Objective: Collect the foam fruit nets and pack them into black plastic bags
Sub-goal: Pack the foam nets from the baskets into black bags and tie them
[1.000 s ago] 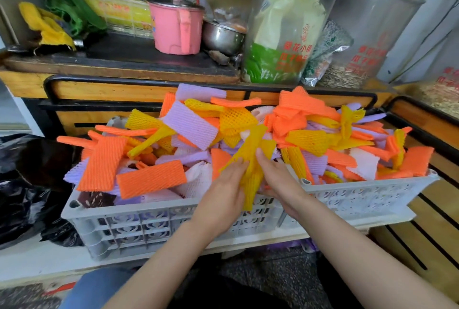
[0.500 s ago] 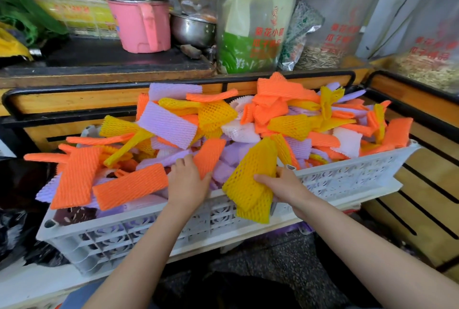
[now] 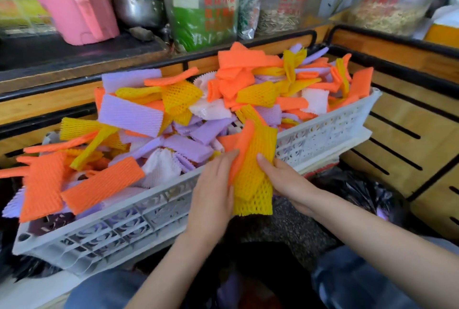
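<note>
A white slatted basket is heaped with foam fruit nets in orange, yellow, purple and white. At its near rim my right hand grips a yellow net from the right. My left hand presses an orange net against the yellow one's left side, fingers fairly straight. A crumpled black plastic bag lies low on the right, below the basket's end.
Behind the basket runs a wooden counter with a black rail; on it stand a pink pot, a steel pot and clear bags of dry goods. A wooden slatted stand fills the right. My knees are below.
My left hand picked an orange net from the pile and brought it right, against the yellow net in my right hand. The view swung right and down, revealing the black bag.
</note>
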A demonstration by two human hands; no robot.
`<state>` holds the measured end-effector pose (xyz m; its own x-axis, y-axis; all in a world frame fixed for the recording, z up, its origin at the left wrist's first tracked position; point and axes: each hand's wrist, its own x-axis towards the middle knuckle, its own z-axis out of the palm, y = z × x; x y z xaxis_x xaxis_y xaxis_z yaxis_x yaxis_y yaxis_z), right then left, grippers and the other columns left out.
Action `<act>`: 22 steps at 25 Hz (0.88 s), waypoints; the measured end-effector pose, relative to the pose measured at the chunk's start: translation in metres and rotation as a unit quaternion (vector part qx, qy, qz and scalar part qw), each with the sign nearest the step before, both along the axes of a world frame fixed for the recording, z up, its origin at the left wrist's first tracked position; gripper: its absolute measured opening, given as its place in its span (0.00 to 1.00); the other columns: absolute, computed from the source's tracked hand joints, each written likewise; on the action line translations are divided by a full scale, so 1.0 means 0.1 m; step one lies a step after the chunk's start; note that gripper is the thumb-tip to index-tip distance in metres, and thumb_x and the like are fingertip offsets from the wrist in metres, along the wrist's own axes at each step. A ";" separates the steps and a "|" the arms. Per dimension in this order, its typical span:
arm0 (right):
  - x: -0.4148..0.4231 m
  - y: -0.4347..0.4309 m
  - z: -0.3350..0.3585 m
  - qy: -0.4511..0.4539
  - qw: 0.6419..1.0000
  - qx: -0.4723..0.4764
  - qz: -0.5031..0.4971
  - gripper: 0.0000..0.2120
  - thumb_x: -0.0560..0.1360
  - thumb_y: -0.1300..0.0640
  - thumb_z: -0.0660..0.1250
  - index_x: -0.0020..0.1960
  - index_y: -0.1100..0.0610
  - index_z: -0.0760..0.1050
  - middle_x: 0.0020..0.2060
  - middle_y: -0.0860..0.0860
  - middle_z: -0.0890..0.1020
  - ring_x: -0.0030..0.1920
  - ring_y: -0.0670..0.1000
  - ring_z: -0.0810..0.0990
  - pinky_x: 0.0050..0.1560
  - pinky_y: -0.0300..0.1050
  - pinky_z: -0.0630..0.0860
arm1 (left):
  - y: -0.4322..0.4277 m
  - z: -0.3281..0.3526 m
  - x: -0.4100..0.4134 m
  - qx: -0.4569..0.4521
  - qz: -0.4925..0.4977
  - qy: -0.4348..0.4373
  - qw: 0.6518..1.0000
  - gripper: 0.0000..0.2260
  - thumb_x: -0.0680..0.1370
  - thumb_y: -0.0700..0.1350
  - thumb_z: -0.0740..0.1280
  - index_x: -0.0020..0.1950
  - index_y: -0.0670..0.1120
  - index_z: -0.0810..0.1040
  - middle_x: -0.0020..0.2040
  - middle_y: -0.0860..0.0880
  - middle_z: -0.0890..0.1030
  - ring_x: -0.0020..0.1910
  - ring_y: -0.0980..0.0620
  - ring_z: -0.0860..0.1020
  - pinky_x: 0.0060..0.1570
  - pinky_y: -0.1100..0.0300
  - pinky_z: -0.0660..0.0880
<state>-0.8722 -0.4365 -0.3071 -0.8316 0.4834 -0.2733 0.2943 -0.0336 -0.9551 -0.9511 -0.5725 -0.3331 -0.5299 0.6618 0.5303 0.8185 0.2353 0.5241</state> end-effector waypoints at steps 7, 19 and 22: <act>0.62 -0.17 -0.48 0.010 0.996 -0.088 -0.022 0.07 0.75 0.58 0.67 0.52 0.58 0.78 0.45 0.53 0.85 0.44 0.47 0.83 0.45 0.37 0.79 | -0.20 -0.59 0.73 -0.083 -0.125 -0.144 0.978 0.26 0.71 0.43 0.61 0.70 0.48 0.64 0.65 0.51 0.69 0.67 0.55 0.67 0.68 0.63 0.61; 1.15 -0.56 -1.86 -0.267 0.940 0.179 0.112 0.25 0.71 0.49 0.72 0.63 0.53 0.67 0.54 0.48 0.76 0.52 0.47 0.75 0.48 0.39 0.71 | -0.99 -1.84 0.47 -0.333 0.130 -0.279 0.891 0.20 0.77 0.49 0.67 0.66 0.46 0.67 0.59 0.47 0.74 0.60 0.48 0.73 0.54 0.59 0.70; 1.08 -0.70 -2.04 -0.299 0.885 0.285 0.216 0.25 0.70 0.43 0.70 0.63 0.48 0.68 0.55 0.46 0.76 0.57 0.49 0.76 0.53 0.45 0.74 | -1.03 -1.81 0.49 -0.194 0.157 -0.370 0.895 0.08 0.76 0.42 0.68 0.54 0.46 0.73 0.42 0.50 0.77 0.42 0.49 0.77 0.35 0.67 0.67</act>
<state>-0.7645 -0.5060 -0.5110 -0.7617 0.3567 -0.5409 0.6204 0.6422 -0.4503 -0.9020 -0.6756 -0.5138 -0.8331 0.4767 -0.2806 0.1421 0.6746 0.7244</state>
